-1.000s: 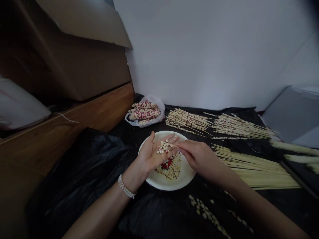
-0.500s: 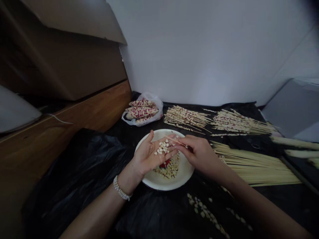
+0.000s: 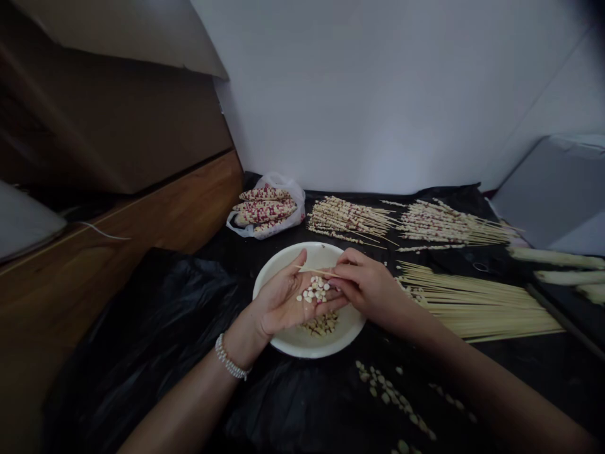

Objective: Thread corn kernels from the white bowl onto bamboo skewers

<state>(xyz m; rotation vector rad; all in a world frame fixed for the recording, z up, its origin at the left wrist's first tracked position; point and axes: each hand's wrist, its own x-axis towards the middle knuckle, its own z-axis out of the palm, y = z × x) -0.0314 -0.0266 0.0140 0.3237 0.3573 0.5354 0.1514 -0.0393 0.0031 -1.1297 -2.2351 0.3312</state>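
My left hand [image 3: 286, 299] lies palm up with its fingers stretched out, over a white bowl [image 3: 278, 345]. Several loose corn kernels [image 3: 316, 289] rest on that palm. A thin wooden stick [image 3: 317, 271] is pinched in my right hand [image 3: 371, 280], and its free end reaches across the left palm toward the thumb. The fingertips of my right hand are close to the left fingers, and part of what they pinch is hidden. More kernels [image 3: 324, 325] lie in the bottom of the bowl, partly covered by my left hand.
Behind the bowl are corn cobs [image 3: 267, 207] in a plastic bag and two piles of kernel-threaded sticks [image 3: 347, 217] [image 3: 437, 224]. Bare sticks [image 3: 486, 306] lie at the right on black plastic [image 3: 179, 340]. Loose kernels [image 3: 390, 394] are scattered in front.
The stick has swung to lie flatter, with its tip nearer my left thumb. My left fingers have curled a little, and the view has shifted slightly.
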